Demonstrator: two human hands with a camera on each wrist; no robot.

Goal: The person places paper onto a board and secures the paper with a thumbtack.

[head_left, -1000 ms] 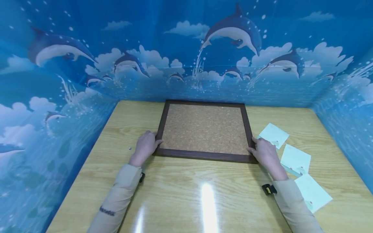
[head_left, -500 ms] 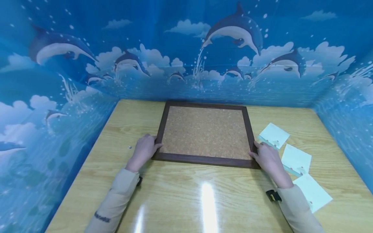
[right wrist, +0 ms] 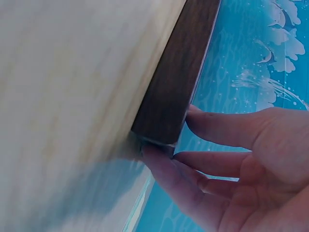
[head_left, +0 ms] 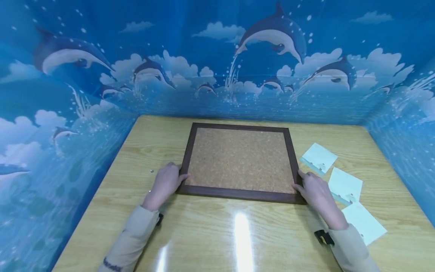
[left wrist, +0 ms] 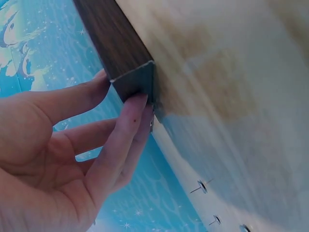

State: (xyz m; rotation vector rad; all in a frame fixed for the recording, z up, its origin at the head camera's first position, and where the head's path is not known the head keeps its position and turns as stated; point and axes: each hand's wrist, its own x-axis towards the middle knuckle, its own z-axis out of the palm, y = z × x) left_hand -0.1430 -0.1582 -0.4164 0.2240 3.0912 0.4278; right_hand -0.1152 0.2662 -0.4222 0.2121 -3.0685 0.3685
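A corkboard (head_left: pixel 240 160) with a dark brown wooden frame lies on the table, its long side towards me. My left hand (head_left: pixel 164 186) grips the frame near its front left corner, thumb over the top edge and fingers along the outer side. On the opposite side my right hand (head_left: pixel 317 193) holds the frame by the front right corner in the same way. In the left wrist view, fingertips (left wrist: pixel 137 104) press against the end of the frame (left wrist: pixel 118 41). The right wrist view shows thumb and fingers (right wrist: pixel 166 169) around the other frame corner (right wrist: pixel 169 92).
Three pale green square paper pads (head_left: pixel 346 186) lie in a slanting row to the right of the board, close to my right forearm. A small push pin (head_left: pixel 151 171) sits left of my left hand; several pins (left wrist: pixel 202 187) show in the left wrist view. A dolphin-print backdrop (head_left: pixel 217 87) encloses the table.
The corkboard has slid towards me, both hands moving back with it and keeping their grip on its front corners. The paper pads stay where they were.
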